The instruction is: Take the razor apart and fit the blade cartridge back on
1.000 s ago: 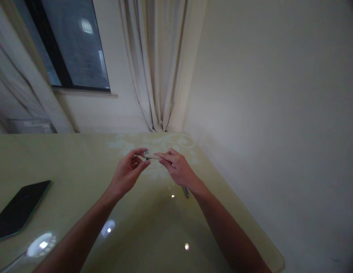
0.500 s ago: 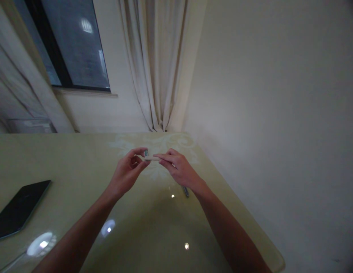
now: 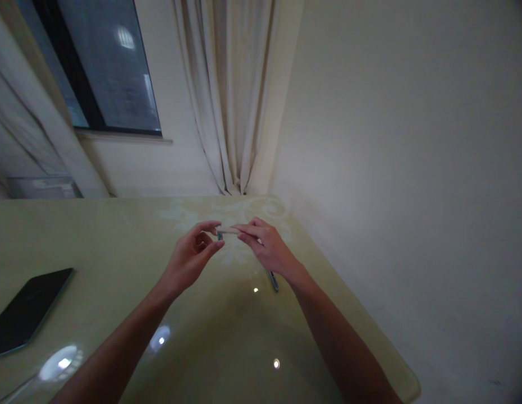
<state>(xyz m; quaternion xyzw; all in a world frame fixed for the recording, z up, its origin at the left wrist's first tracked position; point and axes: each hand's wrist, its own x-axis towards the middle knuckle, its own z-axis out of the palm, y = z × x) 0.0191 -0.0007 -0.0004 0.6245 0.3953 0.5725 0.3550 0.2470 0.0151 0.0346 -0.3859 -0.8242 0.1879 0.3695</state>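
Note:
Above the far part of the table, my left hand (image 3: 191, 252) and my right hand (image 3: 267, 247) face each other over one small thing. It is a thin white stick (image 3: 228, 230) with a short blue-green block (image 3: 220, 235) at its left end, too small to name surely. My right thumb and fingers pinch the stick's right part and hide its end. The left index finger and thumb are closed around the block from above and below, the other fingers curled. The block hangs below the stick. Beneath my right wrist lies a dark slim object (image 3: 273, 280), partly hidden.
A black tablet-like slab (image 3: 31, 308) lies on the glossy pale-green table (image 3: 118, 241) at the left. Light reflections show on its surface. A wall (image 3: 404, 168) runs along the right edge, and a curtain (image 3: 231, 101) and a window (image 3: 109, 62) are beyond the far edge.
The stick has been turned over: its blue-green block pointed up before and now points down. Both hands have shifted slightly to the right, and the left fingers are a little farther apart.

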